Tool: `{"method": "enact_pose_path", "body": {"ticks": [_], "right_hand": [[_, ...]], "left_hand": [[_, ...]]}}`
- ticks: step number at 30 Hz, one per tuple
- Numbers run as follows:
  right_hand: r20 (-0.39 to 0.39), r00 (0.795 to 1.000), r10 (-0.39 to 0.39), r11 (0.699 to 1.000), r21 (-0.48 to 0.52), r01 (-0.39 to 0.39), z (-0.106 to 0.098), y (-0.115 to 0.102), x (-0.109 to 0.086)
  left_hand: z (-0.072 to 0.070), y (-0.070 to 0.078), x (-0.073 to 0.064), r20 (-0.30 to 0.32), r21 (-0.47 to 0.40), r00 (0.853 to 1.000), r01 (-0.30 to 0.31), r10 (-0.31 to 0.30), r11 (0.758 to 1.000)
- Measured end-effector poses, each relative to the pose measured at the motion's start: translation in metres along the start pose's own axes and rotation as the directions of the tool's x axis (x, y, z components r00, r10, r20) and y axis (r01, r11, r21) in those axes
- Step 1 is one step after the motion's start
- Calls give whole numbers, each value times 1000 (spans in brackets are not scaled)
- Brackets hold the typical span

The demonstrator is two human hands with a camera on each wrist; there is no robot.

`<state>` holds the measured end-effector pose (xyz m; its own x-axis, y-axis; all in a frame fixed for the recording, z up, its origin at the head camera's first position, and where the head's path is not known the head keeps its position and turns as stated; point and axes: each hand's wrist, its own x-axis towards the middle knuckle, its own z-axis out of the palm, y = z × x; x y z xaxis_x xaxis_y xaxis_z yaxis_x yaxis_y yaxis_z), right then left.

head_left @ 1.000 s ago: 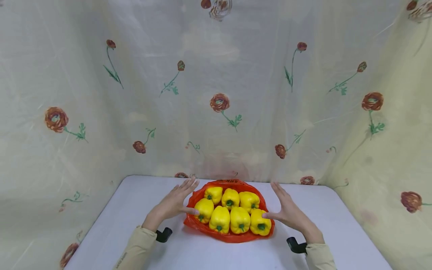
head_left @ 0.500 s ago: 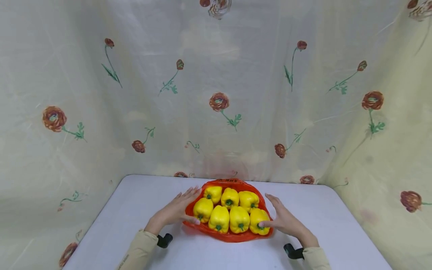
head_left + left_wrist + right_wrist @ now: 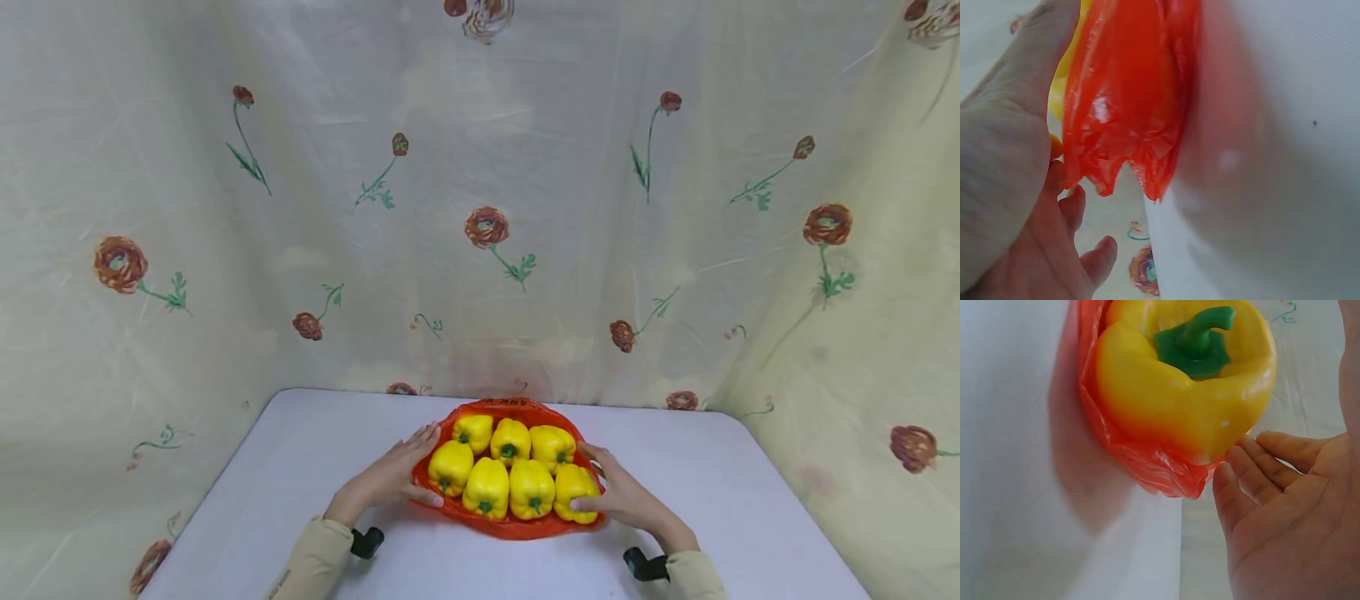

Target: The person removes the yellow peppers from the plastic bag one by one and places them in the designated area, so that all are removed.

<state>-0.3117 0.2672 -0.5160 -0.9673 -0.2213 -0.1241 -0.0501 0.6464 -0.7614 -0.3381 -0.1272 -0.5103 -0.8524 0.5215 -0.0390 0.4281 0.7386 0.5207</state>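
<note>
Several yellow bell peppers (image 3: pixel 488 487) lie in two rows in an opened-out red plastic bag (image 3: pixel 517 528). My left hand (image 3: pixel 386 477) is at the bag's left edge, fingers extended along it and thumb near the front-left peppers. In the left wrist view the crumpled red bag (image 3: pixel 1129 94) hangs beside the palm. My right hand (image 3: pixel 626 493) spans the front-right pepper (image 3: pixel 574 485), its thumb across the front and its fingers along the far right side. The right wrist view has the fingertips right at the side of this pepper (image 3: pixel 1179 394), below its green stem.
A white table (image 3: pixel 315 442) bears the bag near its back edge. Behind and to the sides hangs a pale curtain (image 3: pixel 570 250) printed with red flowers. Black cameras sit at the left wrist (image 3: pixel 367 542) and right wrist (image 3: pixel 645 565).
My right hand has moved left and inward, from beside the bag to around the front-right pepper. My left hand has lowered slightly toward the bag's left edge. The peppers have stayed put.
</note>
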Motion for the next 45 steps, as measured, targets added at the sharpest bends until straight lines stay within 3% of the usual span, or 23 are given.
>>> {"method": "enact_pose_path", "body": {"ticks": [13,28,45], "right_hand": [[40,999,21,999,27,-23,1,5,-1],[76,994,80,996,40,-83,1,15,0],[86,992,88,996,28,-90,2,27,6]], "left_hand": [[9,-10,2,-1,-55,1000,5,-5,998],[17,-16,4,64,-26,994,85,-83,996],[27,-20,7,91,-48,992,89,-84,995]]}}
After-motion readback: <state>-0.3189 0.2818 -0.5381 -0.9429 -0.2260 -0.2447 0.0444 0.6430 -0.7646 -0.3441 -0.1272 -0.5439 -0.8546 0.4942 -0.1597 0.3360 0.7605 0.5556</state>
